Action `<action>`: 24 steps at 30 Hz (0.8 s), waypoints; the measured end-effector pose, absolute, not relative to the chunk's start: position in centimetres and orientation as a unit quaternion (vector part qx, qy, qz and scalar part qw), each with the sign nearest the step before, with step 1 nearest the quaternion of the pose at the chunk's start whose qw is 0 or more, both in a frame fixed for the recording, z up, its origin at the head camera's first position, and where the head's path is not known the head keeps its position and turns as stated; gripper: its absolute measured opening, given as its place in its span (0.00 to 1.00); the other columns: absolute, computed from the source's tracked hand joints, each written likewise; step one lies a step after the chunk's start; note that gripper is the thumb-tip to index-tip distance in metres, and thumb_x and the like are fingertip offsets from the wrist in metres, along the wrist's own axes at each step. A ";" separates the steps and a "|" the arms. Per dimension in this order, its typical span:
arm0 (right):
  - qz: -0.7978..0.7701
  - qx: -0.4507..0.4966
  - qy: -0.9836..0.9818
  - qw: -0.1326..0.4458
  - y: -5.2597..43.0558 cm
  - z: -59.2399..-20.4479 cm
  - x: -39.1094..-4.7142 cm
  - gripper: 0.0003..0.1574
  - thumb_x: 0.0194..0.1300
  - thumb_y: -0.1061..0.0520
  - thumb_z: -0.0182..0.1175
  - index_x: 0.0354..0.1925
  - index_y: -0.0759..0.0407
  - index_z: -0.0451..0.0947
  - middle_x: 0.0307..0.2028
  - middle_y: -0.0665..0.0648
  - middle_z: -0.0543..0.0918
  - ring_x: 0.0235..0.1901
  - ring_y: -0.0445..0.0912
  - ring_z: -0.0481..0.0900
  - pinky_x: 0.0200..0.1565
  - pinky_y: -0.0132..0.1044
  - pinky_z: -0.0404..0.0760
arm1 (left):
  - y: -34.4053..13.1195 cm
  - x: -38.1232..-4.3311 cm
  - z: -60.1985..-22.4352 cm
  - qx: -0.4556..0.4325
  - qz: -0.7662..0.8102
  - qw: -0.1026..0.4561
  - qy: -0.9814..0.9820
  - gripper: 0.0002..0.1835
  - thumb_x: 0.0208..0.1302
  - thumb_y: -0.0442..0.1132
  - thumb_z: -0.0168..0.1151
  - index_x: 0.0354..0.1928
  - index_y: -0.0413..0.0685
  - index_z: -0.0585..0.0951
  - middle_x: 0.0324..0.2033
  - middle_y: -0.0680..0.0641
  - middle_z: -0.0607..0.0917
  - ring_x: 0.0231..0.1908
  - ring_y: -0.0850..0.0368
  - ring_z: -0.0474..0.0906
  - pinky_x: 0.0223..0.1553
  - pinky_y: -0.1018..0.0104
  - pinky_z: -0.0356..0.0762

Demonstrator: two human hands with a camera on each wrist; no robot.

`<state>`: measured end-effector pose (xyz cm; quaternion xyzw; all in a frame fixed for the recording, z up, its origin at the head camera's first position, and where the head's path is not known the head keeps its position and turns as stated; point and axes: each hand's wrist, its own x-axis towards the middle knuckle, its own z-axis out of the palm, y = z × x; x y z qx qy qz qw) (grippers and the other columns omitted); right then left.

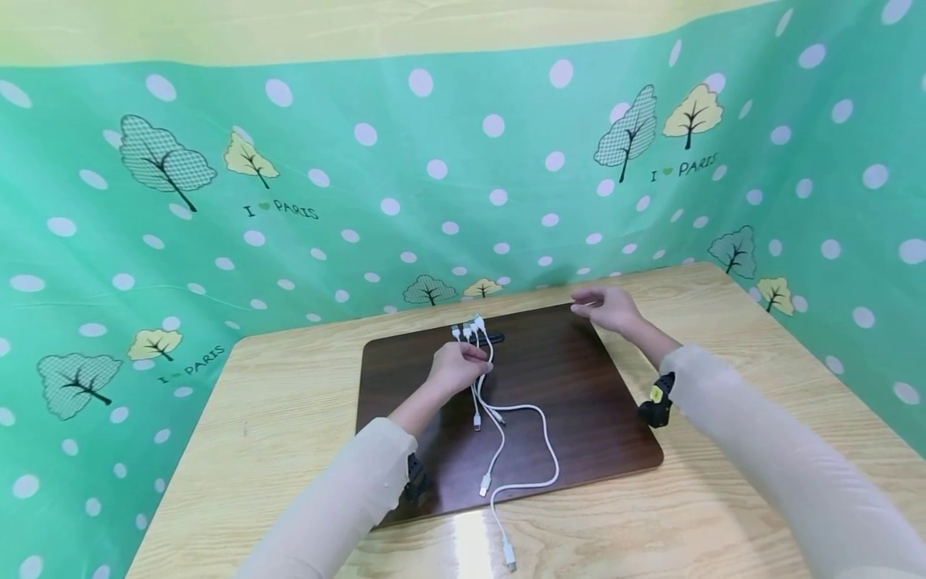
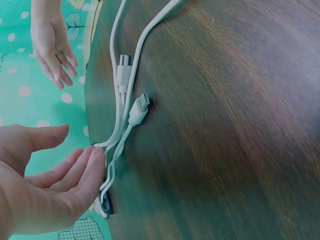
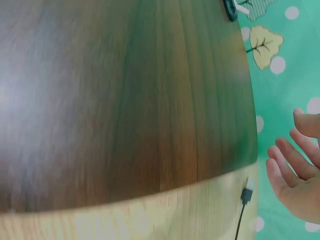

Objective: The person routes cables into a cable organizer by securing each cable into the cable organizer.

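Observation:
A bundle of white USB cables (image 1: 497,418) lies down the middle of a dark brown wood-grain board (image 1: 579,386). Several USB plugs (image 1: 470,328) gather at the board's far edge by a black rounded piece (image 1: 495,338). Over the bundle is my left hand (image 1: 456,368); in the left wrist view its thumb stands apart from the fingers, fingertips right at the cables (image 2: 117,140). Loose connector ends point toward me, one plug (image 1: 510,555) past the near edge. My right hand (image 1: 609,310) is at the board's far right corner, fingers loosely bent, holding nothing.
The board lies on a light wooden table (image 1: 289,418). To its right, a black cable plug (image 3: 246,195) shows on the tabletop in the right wrist view. A green dotted cloth (image 1: 405,161) hangs behind and around the table. Both wrists wear black devices (image 1: 657,400).

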<state>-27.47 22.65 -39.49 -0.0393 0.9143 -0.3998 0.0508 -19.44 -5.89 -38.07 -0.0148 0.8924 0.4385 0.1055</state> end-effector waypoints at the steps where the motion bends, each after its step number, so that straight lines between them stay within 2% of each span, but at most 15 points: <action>1: -0.399 -0.039 0.915 0.051 22.9 -39.5 -27.4 0.26 0.68 0.51 0.58 0.59 0.63 0.74 0.55 0.66 0.81 0.54 0.58 0.79 0.51 0.45 0.82 | -5.8 -19.5 -38.1 -0.015 0.438 0.106 0.893 0.10 0.57 0.37 0.68 0.40 0.39 0.85 0.36 0.43 0.90 0.33 0.58 0.85 0.31 0.76 0.77; 13: -0.388 -0.016 0.921 0.041 25.6 -39.1 -27.3 0.25 0.68 0.53 0.57 0.58 0.66 0.74 0.53 0.68 0.82 0.51 0.60 0.81 0.48 0.39 0.81 | -4.6 -20.0 -37.7 -0.014 0.429 0.102 0.898 0.11 0.59 0.39 0.67 0.41 0.40 0.85 0.37 0.43 0.89 0.35 0.55 0.84 0.32 0.72 0.78; 20: -0.357 -0.023 0.933 0.032 26.7 -39.2 -27.5 0.24 0.69 0.54 0.56 0.58 0.66 0.74 0.55 0.69 0.80 0.54 0.61 0.78 0.54 0.50 0.79 | -3.9 -20.2 -37.6 0.001 0.429 0.116 0.896 0.13 0.61 0.39 0.66 0.45 0.41 0.84 0.39 0.44 0.89 0.39 0.53 0.85 0.40 0.67 0.82; 24: -0.352 -0.019 0.935 0.042 27.1 -39.1 -27.5 0.24 0.70 0.54 0.55 0.58 0.66 0.73 0.56 0.69 0.79 0.56 0.62 0.77 0.57 0.52 0.78 | -3.3 -20.2 -37.5 0.002 0.428 0.129 0.895 0.13 0.62 0.40 0.65 0.46 0.42 0.84 0.39 0.44 0.88 0.41 0.52 0.84 0.45 0.62 0.82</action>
